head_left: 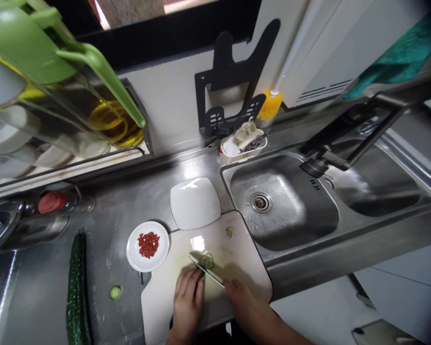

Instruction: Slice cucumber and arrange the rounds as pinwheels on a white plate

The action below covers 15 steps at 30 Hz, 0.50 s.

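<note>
On the pale cutting board (pixel 249 258), my left hand (pixel 187 299) is closed over a cucumber piece (pixel 200 275), most of it hidden under the fingers. My right hand (pixel 241 301) grips a knife (pixel 212 275), whose handle is covered by the fist. The blade points up and left, right beside my left fingertips. Several thin cucumber slices (pixel 208 261) lie against the blade's far side. Another slice (pixel 230 233) rests near the board's upper right corner.
A white plate of red berries (pixel 132 247) and a white square plate (pixel 196 203) stand beyond the board. A whole cucumber (pixel 76 292) and a cut end (pixel 115 293) lie left. The sink (pixel 283 191), with a black faucet (pixel 318 165), is at right.
</note>
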Each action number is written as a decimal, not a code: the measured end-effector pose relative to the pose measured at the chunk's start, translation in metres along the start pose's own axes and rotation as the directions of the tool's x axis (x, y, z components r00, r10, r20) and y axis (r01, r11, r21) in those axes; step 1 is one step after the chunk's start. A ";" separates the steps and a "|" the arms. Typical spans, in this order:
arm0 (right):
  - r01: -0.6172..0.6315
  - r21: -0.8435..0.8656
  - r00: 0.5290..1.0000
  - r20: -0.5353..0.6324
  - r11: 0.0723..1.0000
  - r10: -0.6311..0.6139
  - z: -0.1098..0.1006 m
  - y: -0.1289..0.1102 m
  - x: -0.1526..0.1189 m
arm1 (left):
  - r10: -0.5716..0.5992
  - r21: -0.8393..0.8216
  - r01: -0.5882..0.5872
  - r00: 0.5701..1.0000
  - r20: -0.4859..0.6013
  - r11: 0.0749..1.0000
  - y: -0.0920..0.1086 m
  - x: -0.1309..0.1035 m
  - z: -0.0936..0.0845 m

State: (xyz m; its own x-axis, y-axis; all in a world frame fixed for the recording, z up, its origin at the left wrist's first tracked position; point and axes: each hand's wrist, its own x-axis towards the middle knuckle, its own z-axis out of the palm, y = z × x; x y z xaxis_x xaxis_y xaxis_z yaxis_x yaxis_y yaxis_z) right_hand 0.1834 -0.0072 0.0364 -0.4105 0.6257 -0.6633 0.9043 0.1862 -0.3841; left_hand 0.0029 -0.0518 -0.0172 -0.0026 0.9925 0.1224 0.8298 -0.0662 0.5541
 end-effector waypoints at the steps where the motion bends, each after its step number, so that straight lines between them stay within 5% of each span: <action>1: -0.002 0.008 1.000 0.013 1.000 0.002 -0.002 -0.001 -0.003 | -0.002 0.003 0.002 1.000 0.003 1.000 0.000 0.000 -0.001; 15: 0.023 -0.018 0.996 0.085 1.000 -0.021 -0.019 -0.004 -0.032 | 0.122 0.084 -0.118 0.991 -0.046 0.990 -0.008 -0.009 0.001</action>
State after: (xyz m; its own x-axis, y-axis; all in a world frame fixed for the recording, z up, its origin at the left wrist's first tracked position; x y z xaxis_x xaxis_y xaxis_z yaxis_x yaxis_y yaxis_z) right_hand 0.1954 -0.0135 0.0707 -0.4382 0.5549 -0.7071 0.8966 0.2141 -0.3876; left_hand -0.0028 -0.0603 -0.0239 0.0729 0.9712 0.2267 0.8681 -0.1737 0.4650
